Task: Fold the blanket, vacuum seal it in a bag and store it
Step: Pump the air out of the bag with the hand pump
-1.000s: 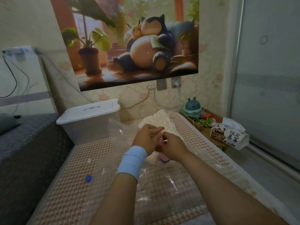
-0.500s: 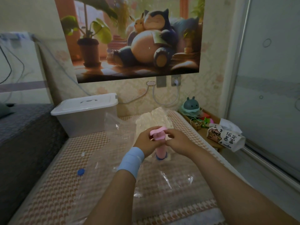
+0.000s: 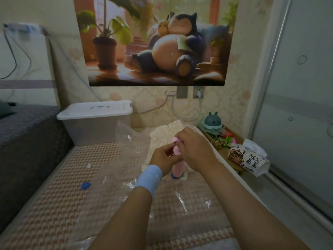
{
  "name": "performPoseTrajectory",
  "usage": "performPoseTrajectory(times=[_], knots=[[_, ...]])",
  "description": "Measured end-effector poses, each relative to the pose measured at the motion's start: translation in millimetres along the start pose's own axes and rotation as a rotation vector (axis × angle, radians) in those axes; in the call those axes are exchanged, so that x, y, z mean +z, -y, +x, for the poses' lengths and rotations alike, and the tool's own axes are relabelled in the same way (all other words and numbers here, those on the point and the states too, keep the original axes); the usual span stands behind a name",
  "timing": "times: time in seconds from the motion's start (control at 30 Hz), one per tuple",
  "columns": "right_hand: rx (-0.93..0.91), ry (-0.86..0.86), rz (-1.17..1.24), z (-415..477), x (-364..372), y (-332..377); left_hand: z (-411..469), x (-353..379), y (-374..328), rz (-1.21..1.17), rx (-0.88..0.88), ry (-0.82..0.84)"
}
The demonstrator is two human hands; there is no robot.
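Note:
A clear vacuum bag (image 3: 126, 170) lies flat on the patterned mattress, with the cream folded blanket (image 3: 162, 134) inside its far end. A pink hand pump (image 3: 177, 168) stands upright on the bag, its blue base on the valve. My left hand (image 3: 164, 158), with a light blue wristband, grips the pump's body. My right hand (image 3: 193, 150) is closed over the pink handle at the top. A loose blue valve cap (image 3: 86, 185) lies on the mattress to the left.
A white lidded storage bin (image 3: 95, 120) stands at the bed's far left by the wall. A grey sofa (image 3: 27, 141) borders the left side. A low side table with a teal toy (image 3: 212, 122) and a tissue pack (image 3: 249, 159) stands right, near a sliding door.
The pink pump's handle has come up from between my hands, and my right hand has risen with it. The view has shifted left and slightly nearer.

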State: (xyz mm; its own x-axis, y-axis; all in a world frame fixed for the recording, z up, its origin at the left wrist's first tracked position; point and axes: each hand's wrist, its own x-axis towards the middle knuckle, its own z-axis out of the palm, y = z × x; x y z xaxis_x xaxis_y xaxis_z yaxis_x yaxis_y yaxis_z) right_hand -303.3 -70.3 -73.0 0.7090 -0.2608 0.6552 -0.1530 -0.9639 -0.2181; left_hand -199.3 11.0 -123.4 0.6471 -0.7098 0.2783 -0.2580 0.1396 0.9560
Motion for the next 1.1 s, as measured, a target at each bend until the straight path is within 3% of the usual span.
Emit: performPoseTrajectory(times=[0.23, 0.3, 0.43, 0.53, 0.73, 0.8, 1.0, 1.1], knots=[[-0.134, -0.439, 0.023, 29, -49, 38, 8, -4, 5, 0.0, -0.008, 0.075], [-0.116, -0.383, -0.032, 23, -33, 34, 9, -3, 7, 0.025, 0.009, 0.091], [0.05, 0.054, -0.013, -4, 13, 10, 8, -7, 12, 0.07, -0.019, 0.069], [0.049, 0.101, 0.009, -1, 6, 13, 8, -9, 12, 0.09, -0.012, 0.078], [-0.147, -0.366, 0.047, 33, -60, 47, 11, -5, 15, 0.1, -0.006, 0.09], [-0.153, -0.405, 0.047, 29, -51, 44, 11, -2, 16, 0.132, -0.005, 0.095], [0.046, 0.083, 0.075, -11, 24, -5, 5, 0, 14, 0.187, -0.019, 0.045], [-0.04, 0.077, 0.028, -6, 13, 5, 4, -1, 14, 0.168, -0.006, 0.039]])
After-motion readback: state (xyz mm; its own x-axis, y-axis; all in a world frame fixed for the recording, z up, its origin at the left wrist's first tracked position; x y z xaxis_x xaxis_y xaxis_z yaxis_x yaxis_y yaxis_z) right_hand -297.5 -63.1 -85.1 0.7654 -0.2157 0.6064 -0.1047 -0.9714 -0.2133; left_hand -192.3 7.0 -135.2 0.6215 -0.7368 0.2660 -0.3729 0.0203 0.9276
